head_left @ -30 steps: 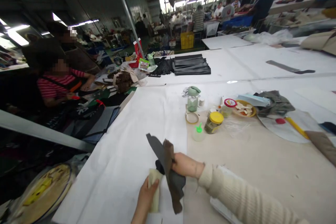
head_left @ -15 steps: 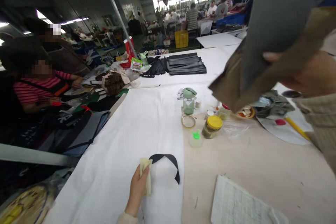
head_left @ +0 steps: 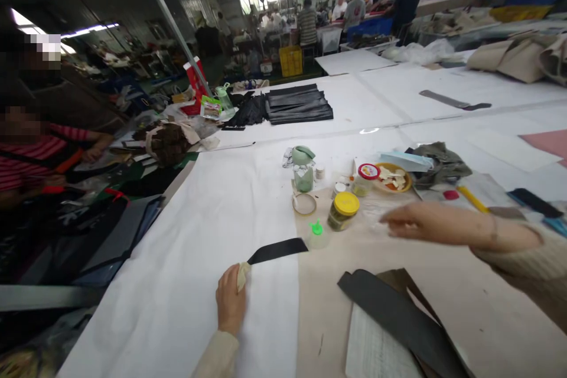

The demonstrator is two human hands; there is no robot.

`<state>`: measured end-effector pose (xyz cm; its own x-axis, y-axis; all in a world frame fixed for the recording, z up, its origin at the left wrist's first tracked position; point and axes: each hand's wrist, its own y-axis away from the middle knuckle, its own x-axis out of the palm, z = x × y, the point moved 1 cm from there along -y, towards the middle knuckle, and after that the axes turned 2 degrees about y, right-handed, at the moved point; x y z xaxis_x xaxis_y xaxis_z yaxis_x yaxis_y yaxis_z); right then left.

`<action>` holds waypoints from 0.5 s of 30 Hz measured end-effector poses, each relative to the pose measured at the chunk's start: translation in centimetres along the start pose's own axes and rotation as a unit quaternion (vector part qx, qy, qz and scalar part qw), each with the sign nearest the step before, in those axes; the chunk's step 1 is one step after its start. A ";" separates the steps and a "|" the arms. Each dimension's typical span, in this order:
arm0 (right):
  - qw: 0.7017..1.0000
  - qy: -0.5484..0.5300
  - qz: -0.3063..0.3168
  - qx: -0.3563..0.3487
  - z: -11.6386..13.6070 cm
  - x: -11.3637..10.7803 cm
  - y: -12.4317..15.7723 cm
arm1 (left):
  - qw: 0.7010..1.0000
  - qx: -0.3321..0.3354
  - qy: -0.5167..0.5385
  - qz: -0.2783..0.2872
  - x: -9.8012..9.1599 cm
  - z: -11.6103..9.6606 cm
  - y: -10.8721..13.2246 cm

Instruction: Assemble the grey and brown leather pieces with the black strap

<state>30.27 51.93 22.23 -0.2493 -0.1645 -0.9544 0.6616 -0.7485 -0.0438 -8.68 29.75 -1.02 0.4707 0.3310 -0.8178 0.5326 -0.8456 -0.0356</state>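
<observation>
My left hand is closed round a pale yellow cloth low over the white table surface. From the cloth a flat black strip reaches to the right, its far end near the edge of the beige sheet. My right hand, a little blurred, is above the beige sheet with its fingers loosely bent and nothing visible in them. In front of it a dark grey piece of material and a brown one lie across a printed paper.
Beyond the left hand stand a green-capped bottle, a yellow-lidded jar, a tape roll and a green cup. A bowl is farther right. Black strips are piled at the back. Other people sit at left.
My right hand has let go of the dark grey and brown pieces, which now lie on the paper. The black strip, curled before, now lies flat. The view has turned right.
</observation>
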 end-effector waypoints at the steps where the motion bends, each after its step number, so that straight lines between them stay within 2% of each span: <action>1: 0.996 0.014 0.074 -0.041 0.8 -1.5 -3.1 | 1.000 0.009 -0.022 -0.009 0.3 0.3 0.3; 3: 0.996 0.069 0.017 -0.060 2.4 -3.5 -9.6 | 0.998 0.020 -0.053 -0.013 0.7 0.6 0.7; 4: 0.994 0.081 -0.011 -0.077 3.3 -3.8 -12.7 | 0.998 0.020 -0.063 -0.014 0.7 0.7 0.8; 5: 0.992 0.087 -0.015 -0.088 4.2 -3.3 -15.5 | 0.997 0.022 -0.069 -0.013 0.7 0.7 0.8; 8: 0.990 0.098 0.066 -0.075 6.0 0.5 -21.7 | 0.997 0.024 -0.073 -0.015 0.7 0.7 0.6; 10: 0.987 0.112 0.106 -0.044 6.6 3.5 -24.0 | 0.997 0.023 -0.069 -0.017 0.8 0.8 0.5; 12: 0.985 0.126 0.112 -0.024 6.7 5.3 -25.0 | 0.997 0.023 -0.067 -0.014 0.9 1.0 0.5; 14: 0.987 0.126 0.094 -0.013 6.6 5.3 -24.8 | 0.997 0.022 -0.069 -0.012 0.9 0.9 0.5; 15: 0.990 0.120 0.075 -0.006 6.4 4.4 -24.3 | 0.997 0.022 -0.072 -0.012 0.9 0.9 0.5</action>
<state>8.55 65.28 20.99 0.0271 -0.1151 -0.9930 0.6871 -0.7193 0.1021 -8.63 29.24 -2.25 0.3515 0.2904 -0.8900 0.5096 -0.8568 -0.0783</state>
